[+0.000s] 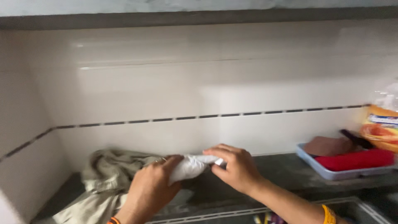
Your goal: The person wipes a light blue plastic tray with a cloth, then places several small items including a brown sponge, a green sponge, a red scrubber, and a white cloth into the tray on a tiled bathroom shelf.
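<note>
I have both hands closed on a small white bag (191, 165): my left hand (151, 188) wraps its fat end, my right hand (236, 168) pinches the neck at three o'clock of it. It hangs just above the dark desk (273, 166). At nine o'clock lies a crumpled greenish cloth (105, 172). Toward three o'clock sits a pale blue tray (331, 173) holding something red, possibly a sponge.

Shallow pale-blue plastic tray (331, 172) on dark stone counter (277, 164), far right. Inside tray: red oblong bar (358, 159), brown flat pad (327, 146), dark handle (356, 140). Orange-yellow printed plastic packet (381, 124) just behind tray. Crumpled beige cloth (105, 170) well left of tray.
</note>
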